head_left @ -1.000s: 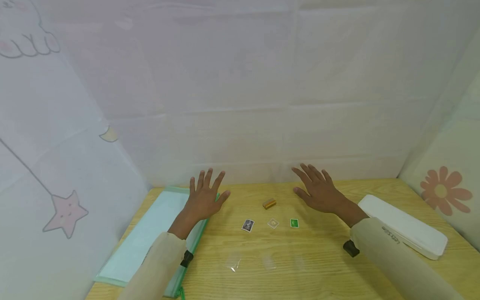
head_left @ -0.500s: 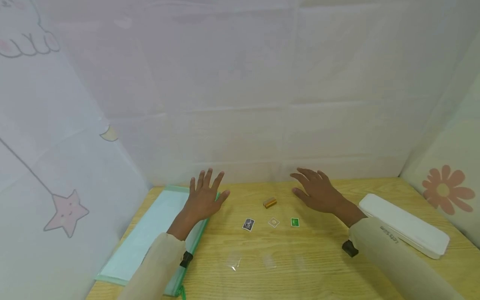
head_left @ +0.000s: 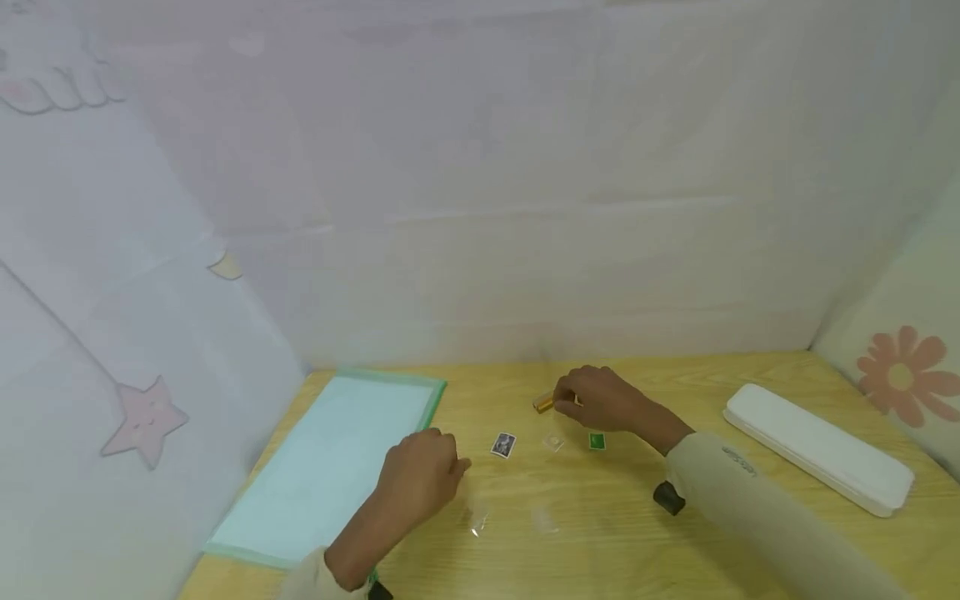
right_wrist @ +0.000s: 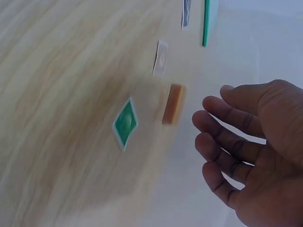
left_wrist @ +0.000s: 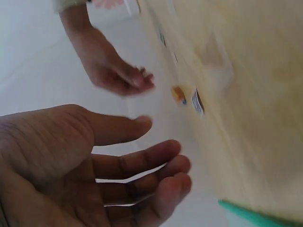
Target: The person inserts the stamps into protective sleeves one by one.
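Note:
My right hand (head_left: 600,398) hovers beside a small orange-brown block (head_left: 543,403), its fingers loosely bent and holding nothing. In the right wrist view a gap shows between the fingertips and the block. Left of it, my left hand (head_left: 422,473) hangs above the table near the pouch's edge, fingers loosely curled around nothing. Three small stamp-like pieces lie in a row: a dark grey one (head_left: 503,445), a pale one (head_left: 553,442) and a green one (head_left: 597,442). Closer to me are faint clear plastic pieces (head_left: 478,522), probably small sleeves.
A pale blue pouch with green edging (head_left: 322,467) lies flat on the left of the wooden table (head_left: 645,550). At the right sits a closed long white case (head_left: 817,450). Printed cloth walls (head_left: 480,208) stand behind and at both sides.
Both hands were spread wide. My left hand has come back toward me off the pouch, its fingers now curled. My right hand has moved left to the block, its fingers bending.

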Motion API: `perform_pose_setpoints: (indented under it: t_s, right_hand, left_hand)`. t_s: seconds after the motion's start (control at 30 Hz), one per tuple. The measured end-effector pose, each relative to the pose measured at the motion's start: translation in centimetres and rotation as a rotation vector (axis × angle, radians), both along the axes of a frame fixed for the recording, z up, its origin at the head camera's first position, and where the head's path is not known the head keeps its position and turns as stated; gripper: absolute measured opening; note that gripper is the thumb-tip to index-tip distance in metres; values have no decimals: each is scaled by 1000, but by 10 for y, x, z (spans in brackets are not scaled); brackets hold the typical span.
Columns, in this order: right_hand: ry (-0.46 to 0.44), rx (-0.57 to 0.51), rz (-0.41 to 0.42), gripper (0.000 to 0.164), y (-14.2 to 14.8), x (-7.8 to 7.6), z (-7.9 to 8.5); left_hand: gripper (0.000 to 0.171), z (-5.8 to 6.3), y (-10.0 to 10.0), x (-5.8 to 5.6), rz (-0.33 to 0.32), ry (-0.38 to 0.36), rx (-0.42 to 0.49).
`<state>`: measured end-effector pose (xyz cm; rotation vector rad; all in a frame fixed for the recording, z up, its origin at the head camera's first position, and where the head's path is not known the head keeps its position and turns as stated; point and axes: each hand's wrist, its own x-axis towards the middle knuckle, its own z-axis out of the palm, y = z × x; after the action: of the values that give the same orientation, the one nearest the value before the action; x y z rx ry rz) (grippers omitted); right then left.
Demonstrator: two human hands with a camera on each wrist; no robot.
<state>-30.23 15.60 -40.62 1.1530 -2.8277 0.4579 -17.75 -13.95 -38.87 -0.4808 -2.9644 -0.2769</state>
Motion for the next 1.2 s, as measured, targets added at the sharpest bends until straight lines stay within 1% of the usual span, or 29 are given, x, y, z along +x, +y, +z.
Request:
perform_pose_setpoints:
  t_s: [0.07,0.13,0.2,0.3,0.37,0.43,0.57,0.63,0.8,0.9,0.97,1.0,1.03,1.13,1.2]
  right_hand:
    - [-82,-6,4,12,-11,2,-1]
    - [-153,-12,5,11,-22,5,-4]
    - [-229,-21,-2,10,-35,8,-8]
    - [-283,0,-36,10,-51,12,-12]
    - [-283,17,-53,13,-60,14,-14]
    - [-243,47,-64,17,-68,15,-16]
    - [-174,76,-89,26,-81,17,-22]
    - [-154,88,-100,27,-85,19,-25]
    - [-145,108,-114,29,-91,24,-28]
    - [-163,83,-110,29,-92,25,-29]
    - [-173,49,-95,25,-90,25,-31]
    - [-176,29,-83,22,-89,24,-33]
    - [-182,-1,-66,20,-88,23,-34]
    - [-203,-94,-11,12,-84,18,-36]
    - [-214,-149,18,10,-81,15,-34]
  left_hand:
    - [43,-4,5,14,-27,-24,-3]
    - [45,-10,9,23,-45,-46,-10]
    - [46,-18,11,28,-36,-67,-25]
    - [45,-29,15,30,-4,-92,-34]
    - [43,-34,17,30,15,-96,-45]
    - [42,-36,19,30,15,-92,-50]
    - [38,-35,22,31,-5,-88,-71]
    - [32,-33,23,31,-22,-76,-85]
    - [24,-32,24,32,-45,-53,-122]
    - [24,-34,24,31,-62,-38,-119]
    - [24,-36,21,29,-89,-21,-81]
    - [23,-36,20,27,-103,-27,-42]
    - [22,-36,18,25,-116,-49,10]
    - [15,-33,13,14,-149,-141,223]
    - [7,-29,11,8,-158,-213,384]
